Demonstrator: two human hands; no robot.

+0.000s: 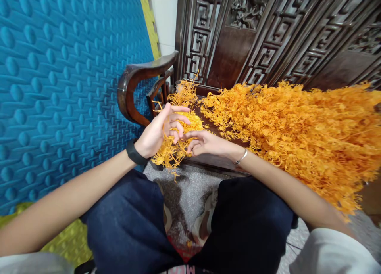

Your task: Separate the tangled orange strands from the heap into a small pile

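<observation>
My left hand [166,127] is palm inward, its fingers apart and loosely curved. A thin orange strand [164,125] runs against its thumb side; I cannot tell whether it is gripped. Fingertips nearly meeting it, my right hand [202,142] has its forefinger stretched out and the thumb and other fingers curled together. Anything between those fingers is hidden. Behind and below both hands lies a small heap of yellow-orange curly plastic pieces [169,153], partly covered by the left hand. A far larger pile of the same orange pieces [303,127] spreads to the right.
The pieces lie on a dark wooden bench [212,125] with a curved armrest [131,87] and carved backrest [238,48]. Blue textured matting [59,87] covers the floor at left. My knees [125,214] are below, over a speckled floor [190,186].
</observation>
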